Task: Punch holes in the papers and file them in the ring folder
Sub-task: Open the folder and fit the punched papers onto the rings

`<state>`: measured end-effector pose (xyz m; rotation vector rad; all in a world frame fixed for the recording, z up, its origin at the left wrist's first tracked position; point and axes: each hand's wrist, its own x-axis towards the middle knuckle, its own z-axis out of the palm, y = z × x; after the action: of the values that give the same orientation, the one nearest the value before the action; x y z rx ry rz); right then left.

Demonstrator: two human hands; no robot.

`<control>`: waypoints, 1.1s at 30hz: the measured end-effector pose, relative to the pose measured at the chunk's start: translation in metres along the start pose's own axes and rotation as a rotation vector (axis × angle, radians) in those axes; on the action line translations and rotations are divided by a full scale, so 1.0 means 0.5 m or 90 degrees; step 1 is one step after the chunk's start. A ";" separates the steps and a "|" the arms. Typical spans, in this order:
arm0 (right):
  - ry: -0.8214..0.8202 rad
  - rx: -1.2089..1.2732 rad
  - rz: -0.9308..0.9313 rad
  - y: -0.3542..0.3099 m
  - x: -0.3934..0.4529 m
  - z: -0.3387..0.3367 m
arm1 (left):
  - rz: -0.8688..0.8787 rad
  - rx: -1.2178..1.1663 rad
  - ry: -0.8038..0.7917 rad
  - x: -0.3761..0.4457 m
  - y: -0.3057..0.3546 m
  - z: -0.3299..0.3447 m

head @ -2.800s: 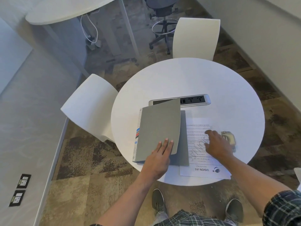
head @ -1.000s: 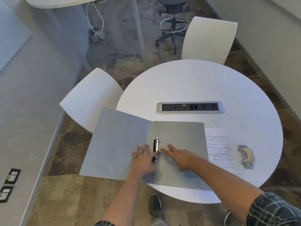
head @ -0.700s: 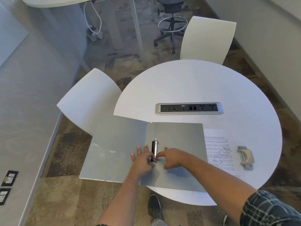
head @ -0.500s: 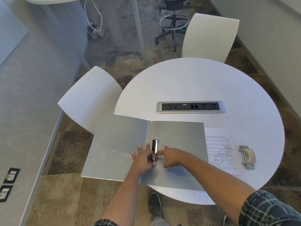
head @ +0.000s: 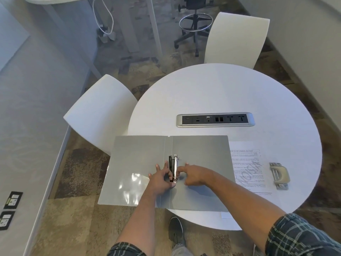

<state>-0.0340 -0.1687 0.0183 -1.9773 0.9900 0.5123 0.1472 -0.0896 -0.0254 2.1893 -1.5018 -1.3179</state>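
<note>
The round white surface (head: pixel 212 93) carries an open grey ring folder (head: pixel 201 150) at its near edge, the left cover overhanging the rim. Printed papers (head: pixel 247 169) lie just right of the folder, partly under it. A hole punch (head: pixel 279 175) rests beside them. A socket strip (head: pixel 215 120) is recessed at the centre.

Head view: worn on the head, high above the near edge, looking steeply down and forward.
Reach: whole round counter (head: pixel 212 93), near.

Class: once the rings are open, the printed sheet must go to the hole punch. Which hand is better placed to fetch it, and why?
The right hand: the printed sheet and hole punch lie on its side of the open ring folder. The left hand would cross over.
</note>
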 end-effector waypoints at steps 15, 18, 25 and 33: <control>0.445 0.264 0.150 0.199 -0.119 0.010 | 0.042 0.276 0.172 -0.067 0.106 0.049; 0.530 0.193 0.308 0.262 -0.170 0.013 | 0.110 0.313 0.162 -0.080 0.143 0.084; 0.488 0.062 0.520 0.337 -0.210 0.031 | 0.240 0.350 0.014 -0.086 0.218 0.187; 0.436 0.029 0.597 0.366 -0.198 0.014 | 0.166 0.430 -0.080 -0.071 0.232 0.217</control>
<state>-0.2394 -0.1787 -0.0130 -1.5561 2.3575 0.2692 -0.0140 -0.0813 -0.0027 2.1492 -2.4671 -0.9651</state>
